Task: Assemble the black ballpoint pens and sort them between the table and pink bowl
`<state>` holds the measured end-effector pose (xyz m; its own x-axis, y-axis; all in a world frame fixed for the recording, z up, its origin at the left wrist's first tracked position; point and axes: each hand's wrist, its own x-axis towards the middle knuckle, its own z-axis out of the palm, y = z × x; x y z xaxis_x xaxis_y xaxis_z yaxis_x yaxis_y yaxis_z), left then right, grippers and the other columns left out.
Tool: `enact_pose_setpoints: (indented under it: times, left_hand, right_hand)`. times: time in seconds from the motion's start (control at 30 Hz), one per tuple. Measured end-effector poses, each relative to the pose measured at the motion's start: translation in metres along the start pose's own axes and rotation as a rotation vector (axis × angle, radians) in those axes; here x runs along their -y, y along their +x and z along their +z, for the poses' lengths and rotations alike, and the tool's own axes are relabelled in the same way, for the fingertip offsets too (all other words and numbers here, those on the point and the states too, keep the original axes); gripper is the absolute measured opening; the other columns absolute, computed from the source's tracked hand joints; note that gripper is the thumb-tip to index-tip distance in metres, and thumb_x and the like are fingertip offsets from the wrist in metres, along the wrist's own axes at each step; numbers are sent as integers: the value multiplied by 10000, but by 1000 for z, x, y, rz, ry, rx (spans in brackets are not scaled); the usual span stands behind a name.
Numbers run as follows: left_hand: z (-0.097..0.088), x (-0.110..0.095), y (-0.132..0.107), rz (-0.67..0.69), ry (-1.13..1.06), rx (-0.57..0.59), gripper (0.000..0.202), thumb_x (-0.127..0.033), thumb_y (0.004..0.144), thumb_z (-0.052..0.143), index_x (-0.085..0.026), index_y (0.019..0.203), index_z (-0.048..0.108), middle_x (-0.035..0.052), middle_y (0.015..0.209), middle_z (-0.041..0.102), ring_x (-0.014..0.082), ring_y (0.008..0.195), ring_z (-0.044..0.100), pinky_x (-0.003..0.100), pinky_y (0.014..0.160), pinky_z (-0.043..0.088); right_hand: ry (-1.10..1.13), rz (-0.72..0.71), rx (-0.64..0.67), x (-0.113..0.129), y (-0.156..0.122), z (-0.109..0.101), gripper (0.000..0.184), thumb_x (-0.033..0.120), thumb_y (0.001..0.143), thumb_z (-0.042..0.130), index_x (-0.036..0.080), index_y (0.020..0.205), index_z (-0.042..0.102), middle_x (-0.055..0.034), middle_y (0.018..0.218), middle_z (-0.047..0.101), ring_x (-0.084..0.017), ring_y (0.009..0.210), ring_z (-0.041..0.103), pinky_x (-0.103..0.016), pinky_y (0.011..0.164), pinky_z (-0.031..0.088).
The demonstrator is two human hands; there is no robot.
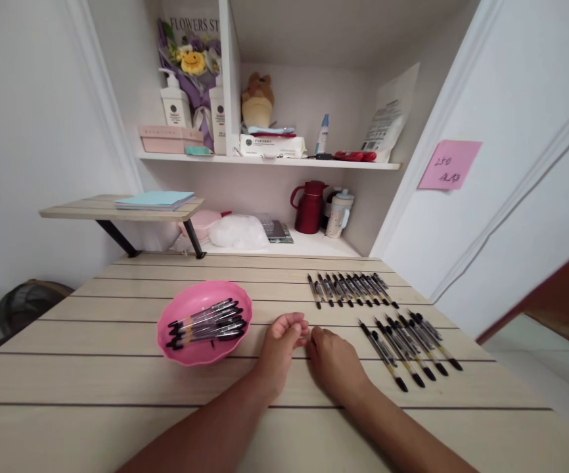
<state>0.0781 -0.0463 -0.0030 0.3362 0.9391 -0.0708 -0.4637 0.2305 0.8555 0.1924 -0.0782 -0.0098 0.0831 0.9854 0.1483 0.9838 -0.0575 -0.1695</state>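
Note:
In the middle of the table my left hand (280, 343) has its fingers curled in toward the thumb. Just beside it, my right hand (336, 361) is closed with its knuckles up, the fingertips close to those of my left. Whatever the two hands hold, if anything, is hidden or too small to make out. Left of them stands a pink bowl (171, 348) with a wavy rim and several black-capped pens (210, 325) in it. To the right lie pens in two rows, a back row (351, 289) and a front row (407, 348), each pen beside a separate cap.
A small raised shelf (77, 209) with blue paper (155, 200) stands at the back left. Behind the table are a red jug (309, 207), a pale tumbler (338, 213) and a white plastic bag (239, 231). A pink note (449, 164) is on the right wall.

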Motion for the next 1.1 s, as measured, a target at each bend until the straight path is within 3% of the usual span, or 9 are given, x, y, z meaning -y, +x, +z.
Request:
enact_pose_setpoints:
  times: [0.2,0.43,0.67,0.93,1.1]
  left_hand:
    - [4,0,-4,11,91,-27,260,-273,650,641,-138,871,612,55,771,618,126,702,564,265,697,417]
    - [5,2,-3,25,164,-21,225,-240,669,599,-127,863,595,59,757,612,124,679,550,269,676,411]
    - [5,5,0,10,162,-4,222,-241,664,597,-127,854,592,56,750,606,116,668,538,259,665,403]
    - [4,4,1,-1,151,-8,245,-269,641,622,-128,840,599,57,742,610,118,660,537,266,665,398]
    - [2,13,4,-1,165,6,235,-265,646,609,-134,841,597,51,736,612,116,652,538,261,652,404]
  right_hand:
    - [-48,3,6,-11,7,-6,158,132,795,393,160,848,540,-86,809,635,-183,704,614,-255,568,346]
    - [-190,77,88,-34,25,-14,334,50,775,352,187,1012,545,-98,832,639,-197,751,631,-267,595,397]
    - [-246,49,83,-35,28,-8,406,47,785,348,185,1138,491,-114,858,643,-194,751,638,-272,615,421]
    - [-261,65,84,-37,35,-4,389,54,791,357,184,1130,495,-113,853,647,-199,743,639,-272,601,416]
    - [-223,46,72,-29,26,-9,308,66,792,366,178,1023,537,-98,829,644,-187,719,634,-253,586,387]
